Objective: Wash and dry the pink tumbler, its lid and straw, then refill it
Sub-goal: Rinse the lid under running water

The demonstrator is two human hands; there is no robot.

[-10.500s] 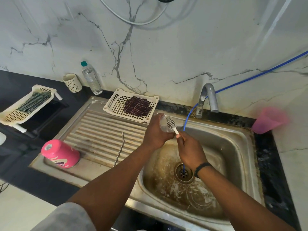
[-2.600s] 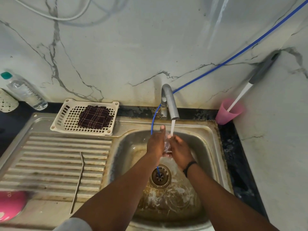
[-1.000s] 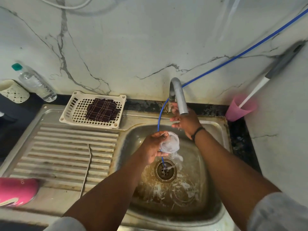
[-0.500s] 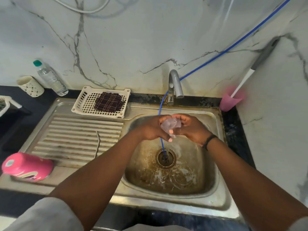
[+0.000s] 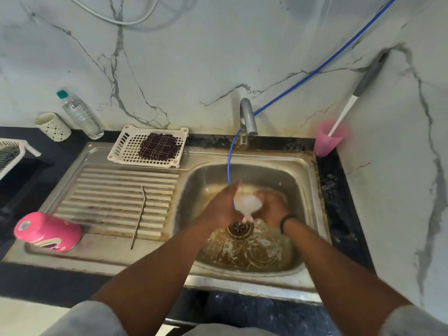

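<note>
Clear plastic, the round tumbler lid [image 5: 247, 204] sits blurred at centre frame over the steel sink basin [image 5: 286, 175], gripped between the left hand [image 5: 221, 207] and the right hand [image 5: 272, 207]; the pink tumbler [image 5: 47, 232] lies lower left, the bent metal straw [image 5: 138, 218] beside it on the ribbed drainboard [image 5: 109, 190].

A white marble wall [image 5: 194, 64] with grey veins rises behind the bench, meeting a second marble wall [image 5: 400, 178] at the right corner. The bench [image 5: 339, 190] is dark speckled stone, with a stainless sink [image 5: 312, 214] set into it and a ribbed draining board [image 5: 116, 197] to the left. Pale floor [image 5: 29, 316] shows past the bench's front left edge. Soft, even light falls across the marble.
</note>
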